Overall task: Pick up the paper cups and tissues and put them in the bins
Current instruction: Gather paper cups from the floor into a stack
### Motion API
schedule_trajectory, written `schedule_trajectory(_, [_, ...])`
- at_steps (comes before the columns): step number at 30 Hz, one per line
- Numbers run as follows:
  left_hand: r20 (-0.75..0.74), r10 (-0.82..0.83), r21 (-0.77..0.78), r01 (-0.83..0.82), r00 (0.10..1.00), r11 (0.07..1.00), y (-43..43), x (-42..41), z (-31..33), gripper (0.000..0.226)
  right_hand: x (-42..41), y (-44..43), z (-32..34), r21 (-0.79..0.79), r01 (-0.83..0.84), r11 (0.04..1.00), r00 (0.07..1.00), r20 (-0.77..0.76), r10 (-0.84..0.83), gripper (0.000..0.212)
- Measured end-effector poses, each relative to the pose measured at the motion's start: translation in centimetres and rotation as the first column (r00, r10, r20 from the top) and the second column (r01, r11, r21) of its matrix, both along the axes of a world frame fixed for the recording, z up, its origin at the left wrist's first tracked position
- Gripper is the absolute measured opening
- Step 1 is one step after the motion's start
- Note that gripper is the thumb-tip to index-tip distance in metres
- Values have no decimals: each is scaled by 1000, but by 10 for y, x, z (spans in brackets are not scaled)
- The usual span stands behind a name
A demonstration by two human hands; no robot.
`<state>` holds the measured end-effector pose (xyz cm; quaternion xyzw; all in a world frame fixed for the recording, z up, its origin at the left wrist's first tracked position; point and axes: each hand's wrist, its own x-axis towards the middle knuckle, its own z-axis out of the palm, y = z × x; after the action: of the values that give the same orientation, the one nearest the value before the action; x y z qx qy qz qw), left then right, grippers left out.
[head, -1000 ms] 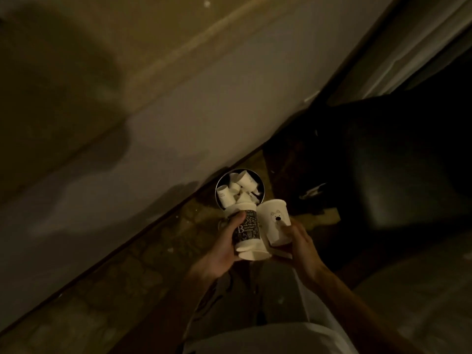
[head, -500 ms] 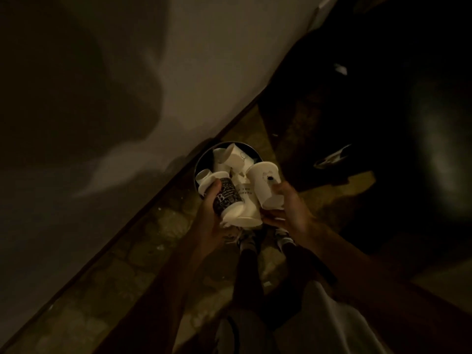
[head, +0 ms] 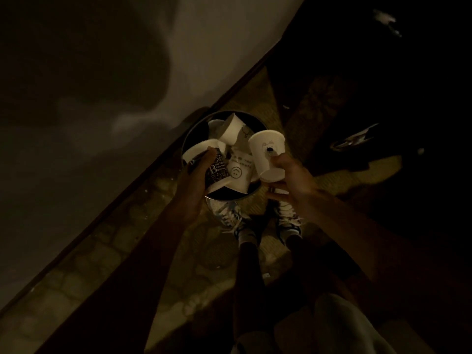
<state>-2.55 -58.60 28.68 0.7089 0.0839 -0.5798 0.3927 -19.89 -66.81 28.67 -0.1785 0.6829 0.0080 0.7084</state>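
Paper in a dark print fills the left hand [head: 196,175]; its fingers wrap a dark printed cup [head: 217,172], tilted with its mouth toward the upper left over the bin [head: 194,129] at mid-frame, seemingly ready to drop; the right hand [head: 288,180] clasps a white bear cup [head: 267,154] near its base, above the bin's right rim; both forearms reach forward and down; discarded cups [head: 231,132] crowd the bin.

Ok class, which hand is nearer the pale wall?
Left. The left hand, gripping the black-print cup, is over the side of the bin nearest the wall; the right hand, holding the bear cup, is over its far side.
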Motion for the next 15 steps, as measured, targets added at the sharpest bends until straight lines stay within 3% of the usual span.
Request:
schedule_trajectory(2, [167,-47,-2,48,985,999,11,3,1,42,-6,-4,1,-20,-9,1000,999,-49,8,20])
schedule_trajectory(4, [290,-46,39,36,956,999,23,2,-1,34,-10,-8,2,-36,-20,999,996,-85,17,32])
schedule_trajectory(9, [460,-204,132,161,864,978,47,-11,-21,73,-16,-12,-5,-152,-127,980,988,-111,111,50])
schedule_trajectory(15, [616,-357,125,360,702,925,37,-26,-49,85,-25,-15,-17,-351,-433,830,900,-130,415,57])
